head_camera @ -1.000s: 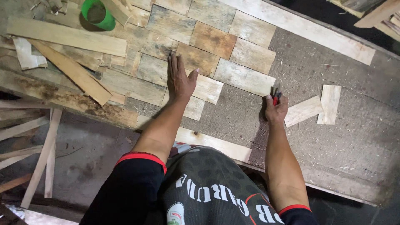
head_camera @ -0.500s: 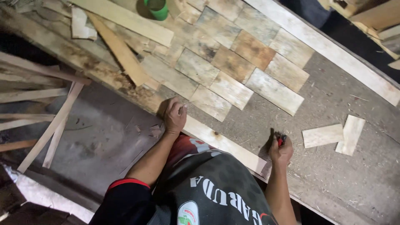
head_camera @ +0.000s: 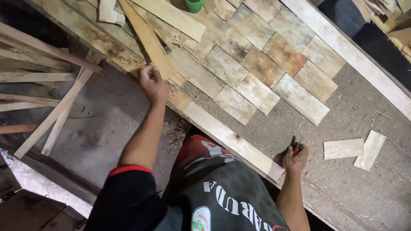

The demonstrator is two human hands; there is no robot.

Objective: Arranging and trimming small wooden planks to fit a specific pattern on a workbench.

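Left hand (head_camera: 152, 83) is curled shut w/ fingers on the long thin brown wood strip (head_camera: 147, 40), at the near edge of the big flat wood board (head_camera: 342, 188). Right hand (head_camera: 294, 160) is closed tight round a small red-handled tool (head_camera: 298, 148), resting on the board near two loose pale wood tiles (head_camera: 355, 149).
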